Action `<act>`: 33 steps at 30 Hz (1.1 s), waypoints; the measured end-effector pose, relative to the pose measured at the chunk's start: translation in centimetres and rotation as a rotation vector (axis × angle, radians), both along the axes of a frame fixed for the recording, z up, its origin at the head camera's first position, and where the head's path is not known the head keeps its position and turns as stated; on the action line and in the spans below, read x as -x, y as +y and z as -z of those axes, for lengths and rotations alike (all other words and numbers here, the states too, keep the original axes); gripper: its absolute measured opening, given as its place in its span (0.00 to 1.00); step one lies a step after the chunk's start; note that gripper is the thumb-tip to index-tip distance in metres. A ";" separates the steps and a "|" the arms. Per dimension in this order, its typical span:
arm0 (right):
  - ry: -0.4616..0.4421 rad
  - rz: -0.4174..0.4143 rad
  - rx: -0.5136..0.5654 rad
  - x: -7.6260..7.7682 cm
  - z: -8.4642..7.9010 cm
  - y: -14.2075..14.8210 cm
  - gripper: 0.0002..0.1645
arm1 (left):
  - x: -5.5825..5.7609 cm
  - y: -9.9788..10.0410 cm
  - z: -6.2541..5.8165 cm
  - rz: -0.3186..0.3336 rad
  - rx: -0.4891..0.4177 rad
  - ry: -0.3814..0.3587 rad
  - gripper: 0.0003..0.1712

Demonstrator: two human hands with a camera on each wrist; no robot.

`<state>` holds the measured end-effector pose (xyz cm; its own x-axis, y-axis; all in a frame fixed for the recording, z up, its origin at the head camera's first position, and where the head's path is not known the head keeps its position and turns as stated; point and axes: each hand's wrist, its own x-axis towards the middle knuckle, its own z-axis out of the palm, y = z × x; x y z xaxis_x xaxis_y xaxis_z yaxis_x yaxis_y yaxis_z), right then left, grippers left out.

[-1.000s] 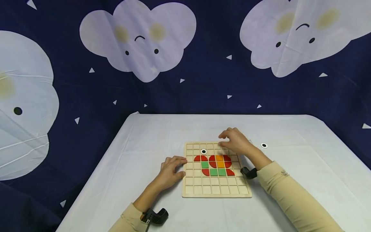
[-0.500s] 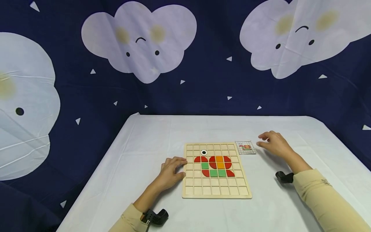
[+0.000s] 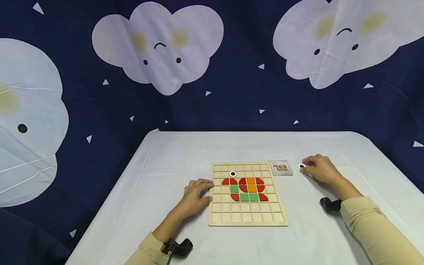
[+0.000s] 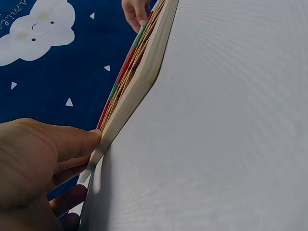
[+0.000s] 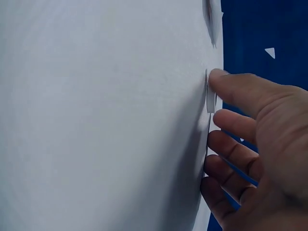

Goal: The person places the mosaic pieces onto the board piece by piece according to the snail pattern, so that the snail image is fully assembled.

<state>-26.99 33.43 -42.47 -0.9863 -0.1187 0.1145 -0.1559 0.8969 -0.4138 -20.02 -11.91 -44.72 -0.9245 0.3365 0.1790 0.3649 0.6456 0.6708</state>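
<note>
A wooden grid board (image 3: 246, 218) lies on the white table. Set in its squares are red quarter-round pieces, green squares (image 3: 244, 197), orange squares (image 3: 251, 188) and a round eye piece (image 3: 233, 174). My left hand (image 3: 196, 197) rests along the board's left edge, its thumb and index finger touching the frame with fingers extended. To the right of the board, my right hand (image 3: 321, 169) pinches a second eye piece (image 3: 301, 166) between thumb and index finger, down at the tabletop. In the right wrist view that piece (image 5: 211, 98) shows edge-on at the thumb tip.
A small picture card (image 3: 280, 168) with a gridded, coloured pattern lies against the board's upper right corner. The white cloth-covered table (image 3: 185, 147) ends at a dark blue curtain (image 3: 238, 110) printed with clouds.
My right hand has moved right from above the board's top edge, past the picture card, and down onto the loose eye piece. The left hand has stayed at the board's edge.
</note>
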 end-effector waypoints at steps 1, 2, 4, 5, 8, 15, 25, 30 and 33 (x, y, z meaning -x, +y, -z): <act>0.005 0.000 -0.006 0.0 0.1 0.0 0.26 | 0.0 0.0 0.0 -0.001 0.003 -0.002 0.24; 0.009 0.001 -0.009 0.0 0.1 0.0 0.26 | 0.0 0.0 0.0 0.000 0.002 -0.001 0.24; 0.013 0.002 -0.015 0.0 0.3 0.0 0.25 | -0.1 0.0 0.0 -0.003 0.006 -0.006 0.24; 0.014 0.003 -0.016 0.0 0.3 0.0 0.24 | -0.1 0.0 0.0 -0.005 0.005 -0.011 0.24; 0.017 0.008 -0.012 0.0 0.5 0.0 0.23 | -0.1 0.1 -0.1 -0.008 0.004 -0.010 0.24; 0.026 0.014 -0.016 -0.2 0.6 -0.1 0.21 | -0.1 0.1 -0.1 -0.015 0.005 -0.002 0.24; 0.047 0.008 -0.021 0.0 0.6 -0.2 0.19 | -0.1 0.0 -0.1 -0.010 0.000 0.003 0.24; 0.039 -0.001 -0.031 0.1 0.3 -0.4 0.19 | -0.1 0.0 0.0 -0.008 -0.007 0.005 0.23; 0.049 -0.020 -0.038 0.2 -0.2 -1.0 0.19 | 0.0 0.1 0.0 -0.003 -0.006 0.010 0.23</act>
